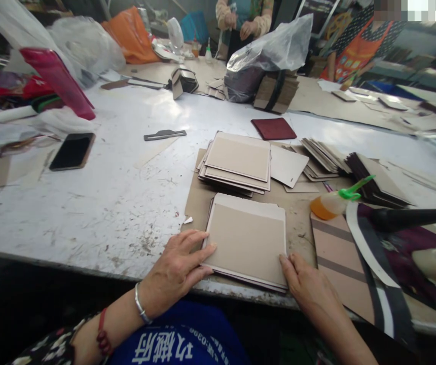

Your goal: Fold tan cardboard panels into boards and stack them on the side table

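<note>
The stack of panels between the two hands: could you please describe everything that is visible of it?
The stack is made of several thin, roughly rectangular pieces, lying flat with edges nearly aligned. The top piece has a beige face with a paler border, broadest along the far side; darker edges show underneath. It looks like leather or coated card, but I cannot be certain. It lies near the front edge of the table. The left hand touches its left side, the right hand its near right corner.
</note>
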The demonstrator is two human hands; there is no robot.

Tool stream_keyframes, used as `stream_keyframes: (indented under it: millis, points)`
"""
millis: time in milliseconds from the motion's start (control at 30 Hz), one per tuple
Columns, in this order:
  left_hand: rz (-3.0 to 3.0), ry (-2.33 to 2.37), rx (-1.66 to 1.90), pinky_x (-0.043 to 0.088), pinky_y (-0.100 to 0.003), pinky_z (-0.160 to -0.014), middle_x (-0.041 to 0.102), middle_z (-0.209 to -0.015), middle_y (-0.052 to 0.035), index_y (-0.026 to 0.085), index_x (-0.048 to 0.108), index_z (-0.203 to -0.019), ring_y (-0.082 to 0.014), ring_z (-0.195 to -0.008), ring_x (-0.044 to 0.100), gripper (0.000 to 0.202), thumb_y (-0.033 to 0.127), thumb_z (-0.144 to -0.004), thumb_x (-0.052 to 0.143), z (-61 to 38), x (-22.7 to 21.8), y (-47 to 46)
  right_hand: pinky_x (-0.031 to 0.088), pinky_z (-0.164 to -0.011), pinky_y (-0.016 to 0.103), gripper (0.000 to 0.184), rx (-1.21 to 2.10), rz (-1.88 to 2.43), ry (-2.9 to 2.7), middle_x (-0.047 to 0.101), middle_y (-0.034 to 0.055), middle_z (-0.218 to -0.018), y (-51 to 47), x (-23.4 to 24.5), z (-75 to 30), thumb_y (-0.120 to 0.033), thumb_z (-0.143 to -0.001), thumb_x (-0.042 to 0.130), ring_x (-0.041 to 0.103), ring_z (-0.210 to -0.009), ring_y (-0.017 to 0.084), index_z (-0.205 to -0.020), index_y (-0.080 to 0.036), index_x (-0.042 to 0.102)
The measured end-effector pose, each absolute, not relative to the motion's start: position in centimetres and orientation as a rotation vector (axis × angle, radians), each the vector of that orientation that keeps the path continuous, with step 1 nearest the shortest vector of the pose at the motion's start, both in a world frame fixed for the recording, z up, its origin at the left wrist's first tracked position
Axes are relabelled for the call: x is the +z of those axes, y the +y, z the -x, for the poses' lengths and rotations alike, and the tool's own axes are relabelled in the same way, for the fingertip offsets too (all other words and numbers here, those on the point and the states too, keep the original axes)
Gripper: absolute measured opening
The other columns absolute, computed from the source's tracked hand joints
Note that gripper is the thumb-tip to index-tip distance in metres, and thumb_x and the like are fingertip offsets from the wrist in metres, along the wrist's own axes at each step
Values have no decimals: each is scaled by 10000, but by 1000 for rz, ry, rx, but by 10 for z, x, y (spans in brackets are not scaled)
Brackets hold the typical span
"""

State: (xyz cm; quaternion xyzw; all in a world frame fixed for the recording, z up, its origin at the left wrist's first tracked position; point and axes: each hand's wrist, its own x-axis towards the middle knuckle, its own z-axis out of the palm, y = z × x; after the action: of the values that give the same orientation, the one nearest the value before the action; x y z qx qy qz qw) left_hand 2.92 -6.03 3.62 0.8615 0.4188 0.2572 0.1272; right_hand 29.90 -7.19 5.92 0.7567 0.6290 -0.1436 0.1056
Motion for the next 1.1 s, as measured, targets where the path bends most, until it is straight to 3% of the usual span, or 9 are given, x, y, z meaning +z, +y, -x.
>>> stream_keyframes:
  millis: [167, 300, 767, 1100]
  points:
    - [-2643, 1091, 655, 297, -475, -1017, 400, -1302, -105, 127, 500, -1140, -263, -1258, 243, 306, 152, -837, 459, -33, 44, -57, 289, -544, 260, 231, -436, -2250, 1825, 625, 79, -721, -71, 65, -295, -303, -914, 289, 604, -692, 221, -818, -188, 464]
    - [-2701, 1001, 642, 277, -460, -1041, 432, -1279, -124, 83, 437, -1188, -225, -1239, 308, 364, 109, -824, 429, -36, 46, -56, 277, -532, 257, 233, -406, -2253, 1855, 622, 72, -693, -72, 66, -294, -301, -913, 301, 603, -670, 212, -809, -184, 473]
    - [-2736, 1053, 702, 305, -456, -1019, 515, -1196, -101, 123, 512, -1084, -209, -1173, 404, 255, 202, -846, 470, -38, 40, -50, 278, -501, 265, 246, -325, -2242, 1850, 627, 60, -676, -74, 67, -291, -304, -913, 294, 616, -652, 220, -823, -192, 494]
    - [-2739, 1091, 760, 428, -441, -929, 550, -1141, -83, 157, 520, -1074, -222, -1113, 461, 255, 205, -824, 503, -40, 38, -48, 370, -538, 288, 283, -373, -2243, 1817, 640, 69, -699, -73, 67, -291, -301, -912, 230, 628, -689, 249, -826, -208, 484]
